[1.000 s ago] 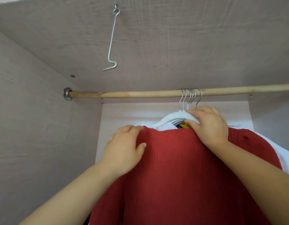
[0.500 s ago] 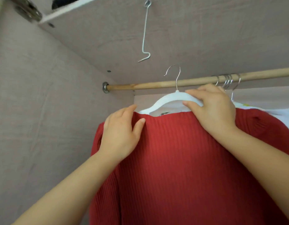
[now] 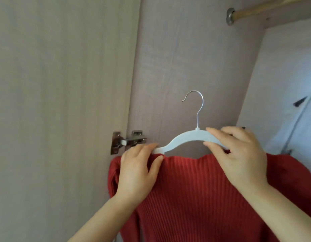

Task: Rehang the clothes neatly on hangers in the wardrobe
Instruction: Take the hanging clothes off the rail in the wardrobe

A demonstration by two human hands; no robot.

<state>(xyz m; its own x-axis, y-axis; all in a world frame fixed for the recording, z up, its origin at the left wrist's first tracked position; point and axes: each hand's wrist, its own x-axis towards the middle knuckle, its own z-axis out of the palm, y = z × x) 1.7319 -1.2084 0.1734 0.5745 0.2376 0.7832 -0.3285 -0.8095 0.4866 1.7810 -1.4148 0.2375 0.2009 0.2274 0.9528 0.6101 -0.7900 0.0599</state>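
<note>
Filling most of the view are the open wardrobe door [image 3: 64,84] and, beside it, the wardrobe's side wall [image 3: 186,58]. In front of that wall, well below the rail, hangs the red ribbed top [image 3: 195,198], draped on its hanger and held up in the air by both hands. At the right edge a pale garment [image 3: 294,119] shows inside the wardrobe.

The left hand [image 3: 135,173] grips the top's shoulder where it covers the hanger's left end, fingers over the top edge and thumb pressed on the front of the knit. The right hand [image 3: 238,158] pinches the hanger's right arm just beside the neck, forefinger above and thumb below.

The white hanger [image 3: 184,138] sits roughly level, its middle bare above the sagging neckline. The wooden rail [image 3: 266,6] is in the far upper right corner, a metal hinge [image 3: 128,141] sits just left of the left hand, and the hanger's wire hook [image 3: 198,105] stands free, caught on nothing.

The knit looks soft, light and stretchy, so it is likely to slide or sag off a smooth hanger if tugged by the cloth alone. The stiff hanger is the safer hold: carry it by the arm near the neck, and use the other hand only to steady the shoulder seam.
</note>
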